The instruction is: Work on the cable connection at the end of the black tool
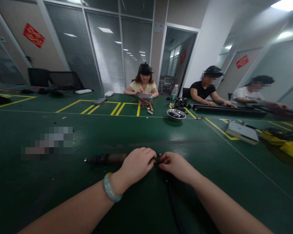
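My left hand [138, 164] is closed around the right end of a dark, long, rod-like tool [104, 158] that lies across the green table [146, 136]. A pale green bangle sits on that wrist. My right hand [174, 164] is pinched shut right beside it, fingertips meeting the left hand's at a small dark part [158, 159] that I cannot make out. A dark flat object [175, 198] runs from under my right hand toward me.
A metal bowl [176, 114] holds small dark parts at mid-table. A grey flat unit [241, 131] and yellow cables [286, 143] lie to the right. Three people sit along the far edge with devices, coloured wires [146, 104] and a water bottle [174, 94].
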Tool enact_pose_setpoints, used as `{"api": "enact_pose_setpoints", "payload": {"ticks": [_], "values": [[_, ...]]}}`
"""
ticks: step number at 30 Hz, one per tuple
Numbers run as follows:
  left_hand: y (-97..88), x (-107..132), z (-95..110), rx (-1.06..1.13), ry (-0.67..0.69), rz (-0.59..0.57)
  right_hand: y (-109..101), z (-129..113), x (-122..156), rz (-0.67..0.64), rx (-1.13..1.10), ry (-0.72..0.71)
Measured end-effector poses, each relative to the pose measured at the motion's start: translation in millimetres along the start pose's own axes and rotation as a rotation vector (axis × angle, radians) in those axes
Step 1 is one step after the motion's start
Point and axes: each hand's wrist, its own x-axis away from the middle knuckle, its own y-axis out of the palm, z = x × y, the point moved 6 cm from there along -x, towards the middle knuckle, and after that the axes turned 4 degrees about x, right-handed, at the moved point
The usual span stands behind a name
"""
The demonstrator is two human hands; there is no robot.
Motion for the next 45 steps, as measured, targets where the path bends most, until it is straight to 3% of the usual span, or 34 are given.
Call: {"api": "enact_pose_setpoints", "payload": {"ticks": [11, 24, 36, 45], "values": [[-2.9, 2.0, 0.6, 0.005, -0.073, 0.012, -1.8, -0.7, 5.8, -0.105, 0.03, 0.025], [0.5, 0.1, -1.5, -0.012, -0.042, 0.005, -11.1, -3.2, -3.2, 0.141, 0.01, -0.021], [-4.5, 0.3, -0.3, 0.019, -0.051, -0.02, -10.5, -7.9, 0.1, 0.132, 0.108, -0.094], [-5.6, 1.0, -2.3, 0.006, -0.081, -0.034, -6.2, -9.4, 0.2, 0.099, 0.065, -0.135]]}}
